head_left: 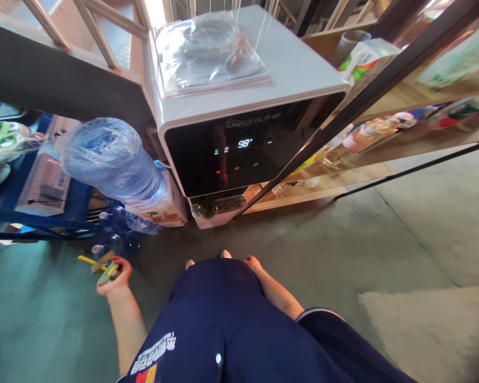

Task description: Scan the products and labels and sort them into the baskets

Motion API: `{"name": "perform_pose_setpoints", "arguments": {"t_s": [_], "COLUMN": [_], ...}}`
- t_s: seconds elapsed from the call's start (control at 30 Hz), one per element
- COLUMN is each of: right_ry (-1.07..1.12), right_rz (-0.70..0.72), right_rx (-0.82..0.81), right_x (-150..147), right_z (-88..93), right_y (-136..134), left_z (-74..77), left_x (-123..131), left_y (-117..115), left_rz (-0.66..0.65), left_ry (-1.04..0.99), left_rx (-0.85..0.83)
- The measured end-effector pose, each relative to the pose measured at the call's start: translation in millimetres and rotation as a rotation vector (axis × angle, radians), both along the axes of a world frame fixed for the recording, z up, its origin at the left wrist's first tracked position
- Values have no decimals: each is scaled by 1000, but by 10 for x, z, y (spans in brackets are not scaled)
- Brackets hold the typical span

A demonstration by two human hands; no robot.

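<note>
My left hand (122, 275) is held out at the lower left, closed around a small green-and-yellow item (108, 274) with a yellow strip sticking out; its exact kind is unclear. Down beside my thigh, my right hand (253, 263) hangs with loosely bent fingers, and nothing shows in it. In front of me stands a white water dispenser (299, 58) with a black front panel lit up with "98". A dark-looking cup or glass (208, 210) sits on its drip tray (232, 203).
A clear plastic bag (219, 53) with a coiled hose or cable lies on the dispenser. To its left are a wrapped blue water bottle (112, 159), several bottles on the floor and a blue rack (43, 223). Wooden shelves (367, 109) with bottles stand at right.
</note>
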State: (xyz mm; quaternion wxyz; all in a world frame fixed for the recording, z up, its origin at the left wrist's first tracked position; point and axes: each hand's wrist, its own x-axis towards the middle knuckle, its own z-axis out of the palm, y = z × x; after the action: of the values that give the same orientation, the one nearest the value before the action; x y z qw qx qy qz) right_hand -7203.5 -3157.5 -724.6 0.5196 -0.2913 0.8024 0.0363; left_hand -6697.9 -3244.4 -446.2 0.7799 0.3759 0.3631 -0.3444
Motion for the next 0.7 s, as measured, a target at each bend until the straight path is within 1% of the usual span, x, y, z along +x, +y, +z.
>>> {"name": "perform_pose_setpoints", "arguments": {"t_s": [0.1,0.27,0.43,0.57,0.63,0.7], "right_ry": [-1,-6,-6,-3,-2,-3], "right_rz": [-1,-5,-4,-7,-14,-20], "right_rx": [-4,-16,-16,-13,-14,-11], "right_x": [-5,-10,-13,-12,-9,-4], "right_z": [-1,-1,-6,-5,-5,-4], "right_y": [-1,-12,-24,-27,-28,-29], "left_z": [-6,38,45,-34,-105,-185], "left_x": [-4,-59,-73,-27,8,50], "left_y": [10,70,104,76,46,19], "left_rz": [1,-26,-2,-14,-15,-63], "left_ry": [2,38,91,77,30,-47], "left_rx": [-15,-92,-99,-91,-35,29]}}
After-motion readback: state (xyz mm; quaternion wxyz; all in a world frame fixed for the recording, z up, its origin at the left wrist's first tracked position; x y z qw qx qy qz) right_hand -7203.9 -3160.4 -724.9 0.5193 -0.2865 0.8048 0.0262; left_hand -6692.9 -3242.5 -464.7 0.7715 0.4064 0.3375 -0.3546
